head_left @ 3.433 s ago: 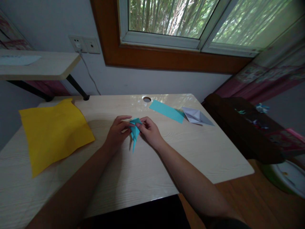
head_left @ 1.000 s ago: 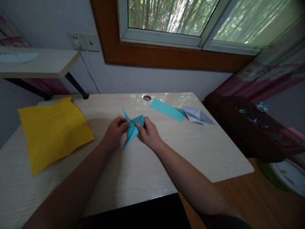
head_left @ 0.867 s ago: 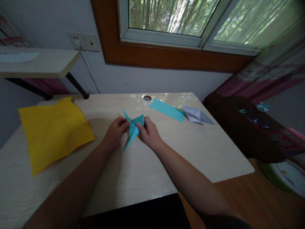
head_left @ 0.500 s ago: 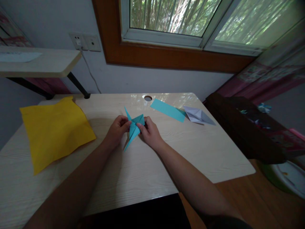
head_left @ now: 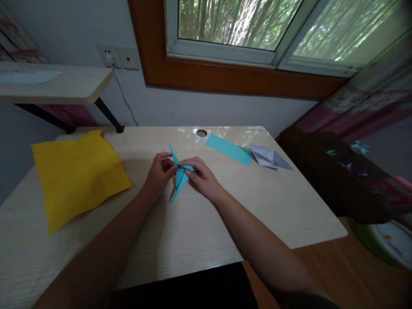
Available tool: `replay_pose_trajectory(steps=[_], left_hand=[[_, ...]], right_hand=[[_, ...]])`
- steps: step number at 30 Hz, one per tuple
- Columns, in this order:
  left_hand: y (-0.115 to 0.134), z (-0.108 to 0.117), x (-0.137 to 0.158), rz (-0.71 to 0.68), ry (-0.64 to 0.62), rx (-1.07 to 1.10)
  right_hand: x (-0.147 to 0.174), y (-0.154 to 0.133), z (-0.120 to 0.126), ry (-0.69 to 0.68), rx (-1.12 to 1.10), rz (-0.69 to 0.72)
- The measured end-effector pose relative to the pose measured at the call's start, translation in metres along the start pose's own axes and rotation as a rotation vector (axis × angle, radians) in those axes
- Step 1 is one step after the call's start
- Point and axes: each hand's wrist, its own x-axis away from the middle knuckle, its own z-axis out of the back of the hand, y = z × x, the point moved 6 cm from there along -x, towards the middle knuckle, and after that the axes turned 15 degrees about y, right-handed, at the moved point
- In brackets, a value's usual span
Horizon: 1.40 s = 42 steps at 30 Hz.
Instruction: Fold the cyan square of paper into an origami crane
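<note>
Between my hands, above the middle of the pale wooden desk (head_left: 199, 231), is a folded turquoise origami paper (head_left: 181, 180) with long pointed ends, one toward the window and one toward me. My left hand (head_left: 161, 171) pinches its left side near the centre with thumb and fingertips. On the other side my right hand (head_left: 200, 177) is closed on the paper, thumb on the near face and fingers laid over its upper right flap. Parts of the folds are hidden under the fingers.
A yellow sheet (head_left: 80, 178) with a wavy edge lies at the left. Toward the back right are a turquoise paper strip (head_left: 228, 149) and a folded white paper (head_left: 268, 156). A raised shelf (head_left: 74, 86) stands at back left, near a cable hole (head_left: 201, 133).
My right fingers have moved up over the upper right flap, which stood out before and is now folded down or covered. My left fingers have loosened slightly. The view has shifted a little.
</note>
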Motion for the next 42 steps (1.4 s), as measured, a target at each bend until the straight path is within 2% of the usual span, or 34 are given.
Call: replay_pose_trajectory(steps=[6,13,16,24,29,35,38,42], left_hand=[[0.0,0.001,0.001,0.026,0.013,-0.001],[-0.005,-0.002,0.004,0.174,-0.011,-0.006],[-0.007,-0.002,0.005,0.191,-0.02,0.01],[-0.006,-0.002,0.005,0.162,-0.041,-0.038],[-0.001,0.001,0.002,0.095,0.004,-0.09],[0.003,0.007,0.002,-0.004,0.074,-0.161],[0.005,0.007,0.005,-0.051,0.079,-0.184],[0.006,0.005,0.007,-0.065,0.074,-0.175]], right_hand=[[0.0,-0.001,0.001,-0.028,-0.079,-0.086],[0.0,-0.001,0.003,0.014,-0.061,-0.079],[0.0,-0.001,0.004,0.016,-0.061,-0.081],[-0.001,0.001,0.004,0.027,-0.049,-0.118],[-0.001,0.004,0.007,0.055,-0.118,-0.165],[0.002,0.018,0.009,0.216,-0.314,-0.385],[0.004,0.024,0.008,0.264,-0.212,-0.427],[0.005,0.028,0.002,0.187,-0.12,-0.417]])
